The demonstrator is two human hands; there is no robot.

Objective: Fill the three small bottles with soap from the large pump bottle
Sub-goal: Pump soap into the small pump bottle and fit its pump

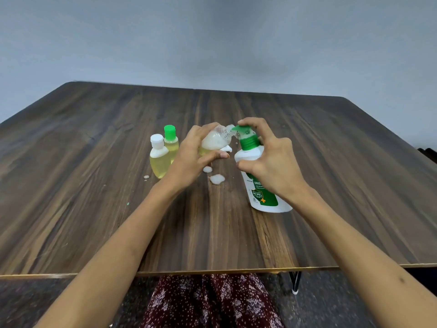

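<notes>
My left hand [192, 157] grips a small clear bottle [216, 140], uncapped and tilted with its mouth against the green pump nozzle [241, 130]; white foam over yellowish liquid fills it. My right hand [268, 159] holds the large white pump bottle [262, 190] at its shoulder, with fingers on top of the green pump head. Two capped small bottles of yellow soap stand left of my left hand: one with a white cap [159, 157], one with a green cap [171, 140].
Blobs of white foam [217, 178] lie on the dark wooden table [94, 185] between my hands, with a smaller drop [146, 177] near the capped bottles. A white piece [226, 147] lies behind the held bottle. The table's near edge is close to my lap.
</notes>
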